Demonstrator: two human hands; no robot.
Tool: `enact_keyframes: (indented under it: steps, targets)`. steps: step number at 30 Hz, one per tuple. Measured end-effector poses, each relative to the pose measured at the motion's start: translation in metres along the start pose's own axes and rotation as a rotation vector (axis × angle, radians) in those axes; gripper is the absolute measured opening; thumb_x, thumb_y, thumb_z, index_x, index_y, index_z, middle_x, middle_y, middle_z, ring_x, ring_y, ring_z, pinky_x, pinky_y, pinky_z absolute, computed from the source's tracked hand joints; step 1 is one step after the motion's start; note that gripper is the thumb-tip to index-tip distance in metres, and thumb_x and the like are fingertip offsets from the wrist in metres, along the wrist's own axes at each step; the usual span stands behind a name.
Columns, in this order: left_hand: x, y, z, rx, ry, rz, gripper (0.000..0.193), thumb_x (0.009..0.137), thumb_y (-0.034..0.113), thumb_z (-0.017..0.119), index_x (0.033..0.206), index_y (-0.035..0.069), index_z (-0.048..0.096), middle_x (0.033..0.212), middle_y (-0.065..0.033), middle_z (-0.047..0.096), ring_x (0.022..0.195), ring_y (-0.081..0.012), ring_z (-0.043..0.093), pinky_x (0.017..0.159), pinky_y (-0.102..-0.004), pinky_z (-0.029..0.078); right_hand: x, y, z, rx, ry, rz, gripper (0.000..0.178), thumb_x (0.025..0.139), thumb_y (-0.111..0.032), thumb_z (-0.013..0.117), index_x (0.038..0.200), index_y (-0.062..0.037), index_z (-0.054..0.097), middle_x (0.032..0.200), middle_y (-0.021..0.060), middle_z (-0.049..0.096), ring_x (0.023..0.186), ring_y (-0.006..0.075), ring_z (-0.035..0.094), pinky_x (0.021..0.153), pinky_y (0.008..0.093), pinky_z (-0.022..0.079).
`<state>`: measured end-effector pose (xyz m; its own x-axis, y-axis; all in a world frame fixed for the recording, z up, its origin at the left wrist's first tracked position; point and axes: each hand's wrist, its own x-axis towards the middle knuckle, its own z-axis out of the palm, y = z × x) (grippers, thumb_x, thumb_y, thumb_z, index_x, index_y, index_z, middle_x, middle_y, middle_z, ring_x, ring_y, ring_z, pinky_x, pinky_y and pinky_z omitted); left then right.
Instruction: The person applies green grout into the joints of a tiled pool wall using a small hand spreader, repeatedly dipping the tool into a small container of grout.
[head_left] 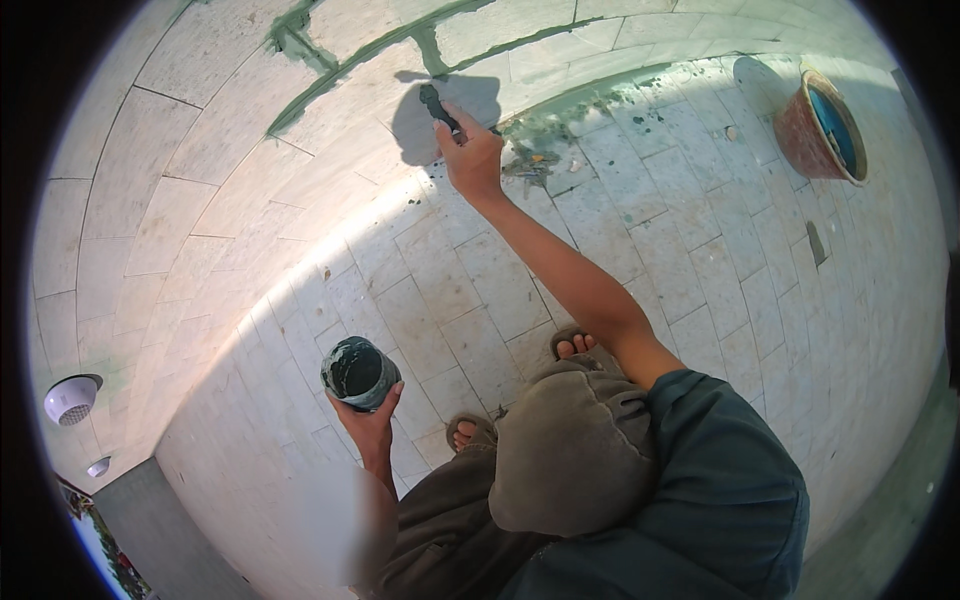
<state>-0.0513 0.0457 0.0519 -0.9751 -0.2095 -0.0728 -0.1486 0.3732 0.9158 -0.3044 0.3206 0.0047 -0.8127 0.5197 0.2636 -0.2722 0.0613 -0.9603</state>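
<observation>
My right hand reaches forward to the tiled wall and grips a small dark tool, its tip pressed against a dark green grout line between pale tiles. My left hand holds a round container smeared with dark grey-green paste, open side up, near my left knee. I am crouching; both sandalled feet show on the pale tiled floor below my right arm.
A red-brown pot with a blue inside lies at the far right beside a round white disc. Green crumbs litter the joint where wall meets floor. A white round fitting sits on the wall at left.
</observation>
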Motion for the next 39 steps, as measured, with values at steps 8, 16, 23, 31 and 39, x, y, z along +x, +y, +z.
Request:
enact_keyframes:
  steps: [8, 16, 23, 31, 39]
  targets:
    - [0.0, 0.002, 0.0, -0.003, -0.001, -0.009, 0.086, 0.067, 0.01, 0.089, 0.136, 0.001, 0.04, 0.127, -0.012, 0.053, 0.117, -0.0226, 0.054, 0.102, -0.0363, 0.044, 0.025, -0.013, -0.008, 0.058, 0.249, 0.034, 0.032, 0.09, -0.013, 0.063, 0.116, 0.0063, 0.064, 0.071, 0.0108, 0.069, 0.06, 0.0143, 0.068, 0.057, 0.0276, 0.051]
    - [0.001, 0.004, 0.004, -0.034, -0.015, -0.024, 0.086, 0.067, 0.01, 0.089, 0.137, 0.001, 0.04, 0.127, -0.0121, 0.054, 0.117, -0.0226, 0.054, 0.102, -0.037, 0.044, 0.016, -0.007, 0.02, -0.108, 0.169, -0.052, 0.031, 0.088, -0.012, 0.065, 0.113, 0.005, 0.067, 0.074, 0.0165, 0.07, 0.062, 0.0203, 0.07, 0.058, 0.0303, 0.052]
    - [0.001, 0.004, 0.004, -0.051, -0.007, -0.006, 0.086, 0.067, 0.01, 0.089, 0.137, 0.001, 0.04, 0.127, -0.0121, 0.054, 0.118, -0.0228, 0.054, 0.102, -0.0372, 0.044, 0.004, 0.001, 0.014, -0.08, 0.047, -0.064, 0.033, 0.088, -0.01, 0.066, 0.116, 0.0073, 0.065, 0.075, 0.0134, 0.071, 0.059, 0.014, 0.069, 0.056, 0.0255, 0.051]
    - [-0.001, 0.004, 0.0, -0.021, 0.017, 0.019, 0.086, 0.067, 0.01, 0.089, 0.137, 0.001, 0.04, 0.127, -0.012, 0.054, 0.117, -0.0229, 0.054, 0.102, -0.0369, 0.044, 0.034, -0.007, -0.022, -0.123, 0.249, -0.074, 0.031, 0.089, -0.012, 0.066, 0.115, 0.0053, 0.067, 0.07, 0.0086, 0.071, 0.06, 0.0099, 0.067, 0.054, 0.0234, 0.047]
    - [0.0, 0.001, 0.0, -0.071, 0.016, 0.001, 0.086, 0.068, 0.01, 0.089, 0.137, 0.001, 0.039, 0.127, -0.0121, 0.053, 0.117, -0.0231, 0.054, 0.102, -0.0371, 0.044, 0.056, -0.01, -0.032, -0.105, 0.411, -0.025, 0.034, 0.09, -0.016, 0.063, 0.118, 0.0033, 0.065, 0.061, 0.0034, 0.067, 0.051, 0.0093, 0.052, 0.056, 0.0245, 0.042]
